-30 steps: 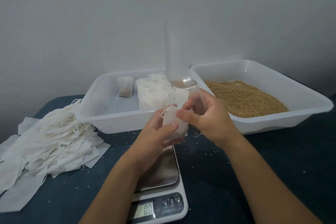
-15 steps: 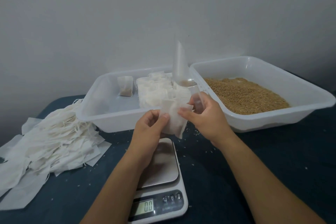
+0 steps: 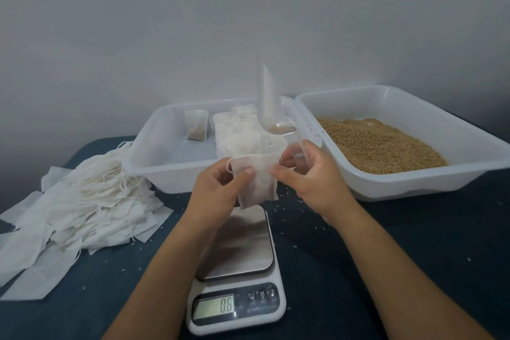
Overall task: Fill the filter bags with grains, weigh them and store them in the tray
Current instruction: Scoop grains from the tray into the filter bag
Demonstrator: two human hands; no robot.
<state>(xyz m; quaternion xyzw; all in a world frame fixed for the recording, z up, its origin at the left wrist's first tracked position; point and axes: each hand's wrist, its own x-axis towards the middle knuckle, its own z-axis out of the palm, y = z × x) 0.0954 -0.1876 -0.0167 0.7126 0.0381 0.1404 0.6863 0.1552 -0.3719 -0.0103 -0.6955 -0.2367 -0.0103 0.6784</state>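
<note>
A pile of empty bags [image 3: 77, 207] is lying on the counter [image 3: 414, 243] far left, then a filter bag [image 3: 258, 182] is being pinched above the scale [image 3: 237, 270] by left hand [image 3: 218, 196] fingers, while its other edge plus a clear scoop [image 3: 271, 107] are being gripped by the right hand [image 3: 311, 176], grain tray [image 3: 414, 185] sitting rightmost.

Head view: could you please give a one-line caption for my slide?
Both hands hold an empty filter bag above the scale; the right also holds a clear scoop with some grains.

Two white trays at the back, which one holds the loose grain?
The right tray: it has a bed of loose brown grain. The left tray holds only filter bags, one standing apart from the cluster.
</note>
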